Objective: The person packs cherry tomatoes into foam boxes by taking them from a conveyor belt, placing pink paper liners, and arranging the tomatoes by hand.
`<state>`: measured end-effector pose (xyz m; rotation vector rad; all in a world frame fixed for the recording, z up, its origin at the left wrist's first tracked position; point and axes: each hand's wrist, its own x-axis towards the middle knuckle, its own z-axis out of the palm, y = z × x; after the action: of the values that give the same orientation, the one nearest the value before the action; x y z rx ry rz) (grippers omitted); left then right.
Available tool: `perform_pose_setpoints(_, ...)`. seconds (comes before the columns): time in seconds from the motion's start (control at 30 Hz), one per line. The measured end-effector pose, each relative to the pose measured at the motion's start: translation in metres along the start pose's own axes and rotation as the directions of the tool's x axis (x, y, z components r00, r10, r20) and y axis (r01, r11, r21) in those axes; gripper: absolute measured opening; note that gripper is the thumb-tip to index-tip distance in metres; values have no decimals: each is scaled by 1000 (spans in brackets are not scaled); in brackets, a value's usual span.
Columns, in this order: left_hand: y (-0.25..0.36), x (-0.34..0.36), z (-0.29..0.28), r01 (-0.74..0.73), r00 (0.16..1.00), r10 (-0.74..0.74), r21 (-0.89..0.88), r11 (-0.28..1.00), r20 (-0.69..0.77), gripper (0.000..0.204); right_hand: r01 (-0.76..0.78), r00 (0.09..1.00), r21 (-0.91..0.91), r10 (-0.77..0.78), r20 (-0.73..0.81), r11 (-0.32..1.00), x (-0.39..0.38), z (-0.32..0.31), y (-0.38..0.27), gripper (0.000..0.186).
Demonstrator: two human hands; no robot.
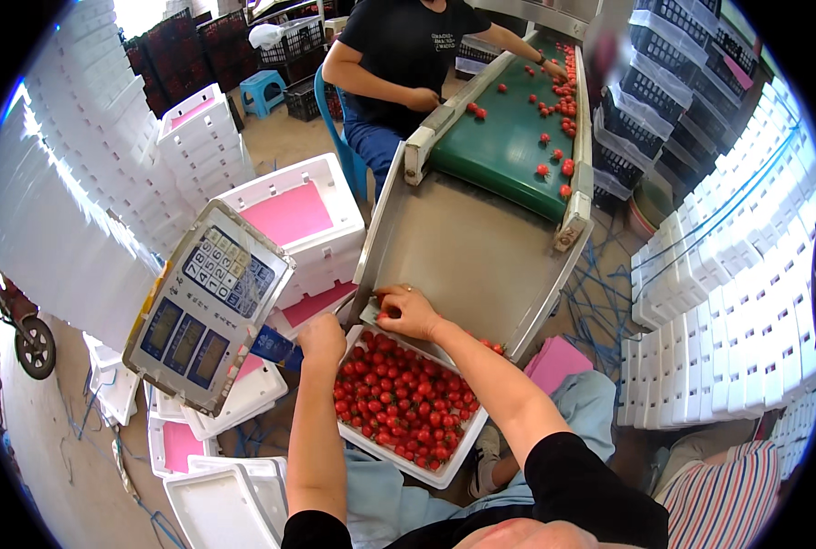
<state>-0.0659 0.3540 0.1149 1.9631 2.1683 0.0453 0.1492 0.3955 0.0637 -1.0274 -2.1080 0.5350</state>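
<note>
A white foam box full of red cherry tomatoes sits below the lower end of a metal chute. At the chute's lower left corner my right hand is closed, its fingers curled around a cherry tomato that shows only in part. A small grey-green piece lies beside those fingertips; its kind is unclear. Left of the box, my left hand makes a fist next to the scale's blue post. Whatever that fist grips is hidden. Several tomatoes rest at the chute's lower right lip.
A weighing scale display stands on the left, before stacked white foam boxes. Up ahead, a green conveyor belt carries scattered tomatoes, and a seated co-worker's hand reaches over it. White boxes and black crates line the right.
</note>
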Motion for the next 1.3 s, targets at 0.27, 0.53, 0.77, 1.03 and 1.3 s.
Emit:
perform_pose_setpoints(0.27, -14, -7, -3, 1, 1000, -2, 19, 1000, 29, 32, -158, 869, 280, -1, 494, 947, -61, -50, -75, 25)
perform_pose_setpoints(0.53, -8, -5, -3, -37, 999, 37, -19, 999, -12, 35, -475, 798, -483, 592, 116, 735, -117, -95, -28, 26)
perform_pose_setpoints(0.77, -13, -4, -3, -26, 998, 25, 29, 999, 49, 35, -283, 923, -185, 320, 215, 941, -131, -64, -109, 25)
perform_pose_setpoints(1.03, -15, -14, -9, -2, 1000, 1, -38, 999, -28, 34, -495, 642, 688, 757, -122, 530, -215, -125, -115, 15)
perform_pose_setpoints(1.3, 8, 11, -5, -401, 910, 68, -831, 386, -408, 67, -523, 481, 562, 766, -426, 641, -214, -223, 93, 51)
